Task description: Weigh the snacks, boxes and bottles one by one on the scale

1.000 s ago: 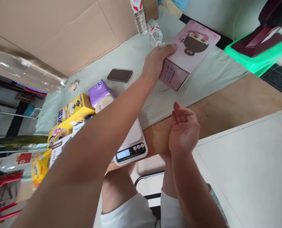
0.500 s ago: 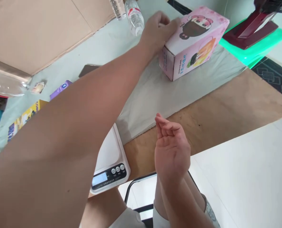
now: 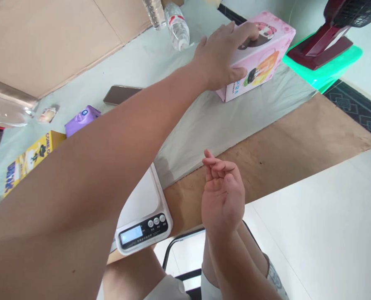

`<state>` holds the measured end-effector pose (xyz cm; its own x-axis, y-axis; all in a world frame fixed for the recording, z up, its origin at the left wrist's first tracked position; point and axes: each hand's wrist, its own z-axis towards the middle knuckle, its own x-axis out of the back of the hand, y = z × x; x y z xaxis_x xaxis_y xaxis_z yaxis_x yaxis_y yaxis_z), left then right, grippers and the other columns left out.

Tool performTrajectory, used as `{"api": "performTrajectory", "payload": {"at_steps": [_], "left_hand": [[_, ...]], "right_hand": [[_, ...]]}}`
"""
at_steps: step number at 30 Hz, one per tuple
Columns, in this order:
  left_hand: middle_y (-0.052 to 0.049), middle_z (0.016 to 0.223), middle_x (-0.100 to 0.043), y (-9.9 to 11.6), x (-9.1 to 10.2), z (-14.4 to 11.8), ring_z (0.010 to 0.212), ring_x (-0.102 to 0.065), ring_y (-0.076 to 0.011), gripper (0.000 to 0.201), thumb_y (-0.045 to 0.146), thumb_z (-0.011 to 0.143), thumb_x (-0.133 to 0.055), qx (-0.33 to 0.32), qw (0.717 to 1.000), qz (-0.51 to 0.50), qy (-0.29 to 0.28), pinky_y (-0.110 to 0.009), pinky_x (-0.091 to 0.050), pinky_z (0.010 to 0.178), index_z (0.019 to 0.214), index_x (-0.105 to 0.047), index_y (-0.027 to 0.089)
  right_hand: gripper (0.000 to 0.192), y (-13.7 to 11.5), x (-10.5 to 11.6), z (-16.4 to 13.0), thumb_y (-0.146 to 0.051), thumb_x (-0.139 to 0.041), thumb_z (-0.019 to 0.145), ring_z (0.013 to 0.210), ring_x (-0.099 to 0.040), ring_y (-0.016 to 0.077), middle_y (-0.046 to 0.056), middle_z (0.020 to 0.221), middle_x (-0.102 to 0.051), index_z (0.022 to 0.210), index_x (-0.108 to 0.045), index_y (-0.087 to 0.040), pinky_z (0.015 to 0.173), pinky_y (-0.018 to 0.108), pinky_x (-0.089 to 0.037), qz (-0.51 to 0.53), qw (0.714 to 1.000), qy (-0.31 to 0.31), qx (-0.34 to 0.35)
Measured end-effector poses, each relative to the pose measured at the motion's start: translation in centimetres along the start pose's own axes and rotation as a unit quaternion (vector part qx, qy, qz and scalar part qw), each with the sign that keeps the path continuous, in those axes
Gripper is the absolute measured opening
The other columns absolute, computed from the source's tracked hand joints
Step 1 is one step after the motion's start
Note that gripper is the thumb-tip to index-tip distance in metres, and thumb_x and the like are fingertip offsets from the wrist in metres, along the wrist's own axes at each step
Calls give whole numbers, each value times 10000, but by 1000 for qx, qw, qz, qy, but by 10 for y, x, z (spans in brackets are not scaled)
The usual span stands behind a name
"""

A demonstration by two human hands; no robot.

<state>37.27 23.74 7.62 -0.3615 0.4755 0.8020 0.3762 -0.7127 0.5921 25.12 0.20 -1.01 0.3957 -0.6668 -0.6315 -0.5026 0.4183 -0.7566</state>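
Observation:
My left hand [image 3: 224, 54] reaches across to a pink box [image 3: 268, 71] with a cartoon girl on top and an orange drink picture on its near side. Its fingers are spread; one lies over the top face, and the thumb is against the near side. The fingers do not close round the box. Above my lap, at the table's front edge, my right hand [image 3: 223, 196] is palm up with fingers loosely bent and apart, holding nothing. A white kitchen scale [image 3: 144, 216] with a lit display sits beneath my left forearm, partly covered by it.
Near the back lie a water bottle [image 3: 176, 29] and a dark phone [image 3: 121, 95]. Leftward are a purple pack [image 3: 81, 118] and a yellow box [image 3: 32, 156], partly behind my arm. A dark red fan [image 3: 323, 50] stands on a green stool [image 3: 344, 60] at right.
My left hand has shifted from the box's left edge onto its top and near side, with the fingers spreading. My right hand stays almost still. The view has shifted slightly.

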Motion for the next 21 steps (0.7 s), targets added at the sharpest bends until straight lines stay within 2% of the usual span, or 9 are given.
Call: {"api": "performTrajectory", "payload": {"at_steps": [2,4,6,8,10,12,14,17,21], "left_hand": [[-77,1375,-601,5,3,-14,1625,-405,-353,521,180,752,-736,0,999,39,4,-659,-106,1324,1262,-631,164],[-79,1439,-486,14,17,-42,1606,-412,-324,610,322,858,-400,-30,994,106,11,-668,-119,1236,1418,-503,104],[-88,1455,-446,26,41,-88,1536,-478,-310,771,374,825,-117,-87,982,163,30,-684,-171,1183,1451,-442,62],[-101,1351,-510,40,70,-152,1503,-501,-314,766,439,860,-134,-89,976,196,35,-688,-279,1169,1406,-495,42],[-75,1168,-574,54,91,-233,1361,-627,-320,554,445,956,-386,-49,977,197,64,-604,-474,1087,1291,-634,79],[-35,1061,-686,65,97,-320,1063,-738,-201,295,369,1032,-540,22,975,99,198,-422,-574,992,1141,-739,180],[-29,1015,-785,72,84,-403,924,-753,-175,216,393,1004,-677,62,941,-28,330,-345,-613,898,1092,-782,225],[-43,1004,-816,73,45,-490,951,-766,-197,201,423,942,-775,214,876,-162,400,-334,-620,903,1020,-823,244],[-67,1219,-797,72,0,-525,1204,-728,-245,303,513,986,-686,285,815,-231,448,-418,-549,1142,1122,-797,266]], "right_hand": [[195,1,0,1,-339,-534,976,1308,-728,227,25,999,-795,910,-691,-242,1200,490,-542,-2,1000,1,5],[163,2,2,2,-318,-545,960,1285,-736,217,17,995,-783,920,-684,-241,1210,487,-538,-4,1000,-6,19],[131,4,3,3,-310,-561,943,1253,-744,206,10,982,-765,925,-669,-240,1228,489,-527,-14,999,-16,36],[106,5,5,3,-302,-569,934,1245,-740,201,9,983,-747,932,-651,-235,1257,500,-502,-43,997,-33,57],[93,4,5,0,-284,-565,935,1249,-730,206,19,1004,-735,947,-638,-229,1270,517,-486,-87,992,-54,79],[93,1,5,-7,-260,-549,939,1230,-728,216,34,1023,-731,953,-634,-224,1255,536,-490,-121,986,-69,90],[98,-1,3,-18,-237,-543,927,1174,-732,220,41,1012,-731,939,-639,-224,1221,542,-510,-145,982,-81,93],[91,-1,-1,-42,-226,-575,891,1076,-732,216,46,990,-743,927,-659,-224,1160,515,-551,-182,970,-121,107],[184,2,-7,-84,-286,-577,949,1103,-749,217,79,1145,-777,1085,-685,-226,1065,456,-610,-263,916,-280,119]]}}
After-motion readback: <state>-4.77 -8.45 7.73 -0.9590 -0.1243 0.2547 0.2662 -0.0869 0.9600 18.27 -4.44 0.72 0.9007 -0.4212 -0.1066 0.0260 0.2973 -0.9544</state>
